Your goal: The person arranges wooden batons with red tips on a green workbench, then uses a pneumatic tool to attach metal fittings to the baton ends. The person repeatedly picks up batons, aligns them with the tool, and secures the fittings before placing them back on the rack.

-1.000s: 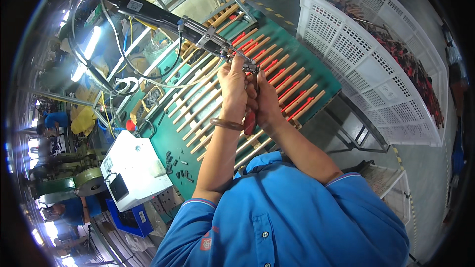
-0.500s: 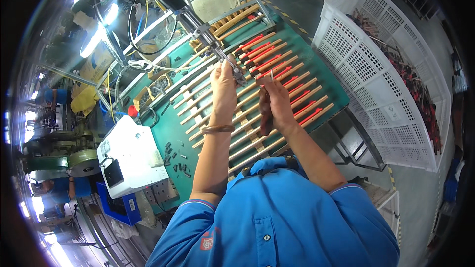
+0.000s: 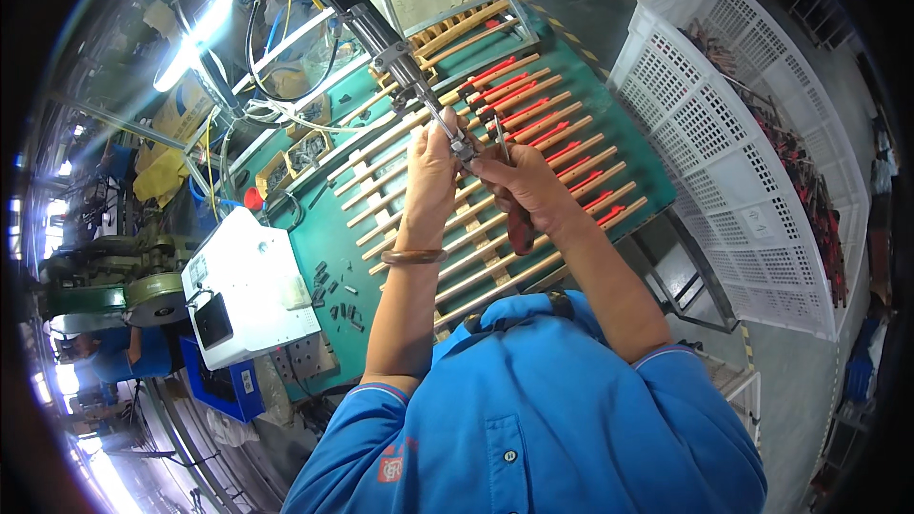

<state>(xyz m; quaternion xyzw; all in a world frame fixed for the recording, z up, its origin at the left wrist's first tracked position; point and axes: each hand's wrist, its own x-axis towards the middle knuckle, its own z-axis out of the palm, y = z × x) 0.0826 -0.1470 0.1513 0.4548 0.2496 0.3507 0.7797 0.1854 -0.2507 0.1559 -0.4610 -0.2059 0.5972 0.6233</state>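
Observation:
My left hand [image 3: 430, 169] grips the lower end of a hanging black-and-metal power driver [image 3: 398, 65] that slants down from the upper left. My right hand [image 3: 526, 188] holds a pair of pliers with dark red handles [image 3: 517, 219], its metal jaws raised against the driver's tip. Both hands meet above a green workbench [image 3: 628, 157] carrying a rack of long wooden rods [image 3: 495, 238]. Several pliers with red handles [image 3: 522, 100] lie across the rods at the far side.
A large white perforated crate [image 3: 724, 143] with more red-handled tools stands at the right. A white box-shaped device [image 3: 249, 287] sits at the bench's left end, small dark parts [image 3: 335, 290] beside it. Cables and a bright lamp [image 3: 195, 38] hang upper left. Another person in blue [image 3: 114, 357] works at far left.
The hands have stayed together at the driver's tip. The view has shifted, so the bench and crate sit lower and further right. The pliers' handles now hang below my right hand.

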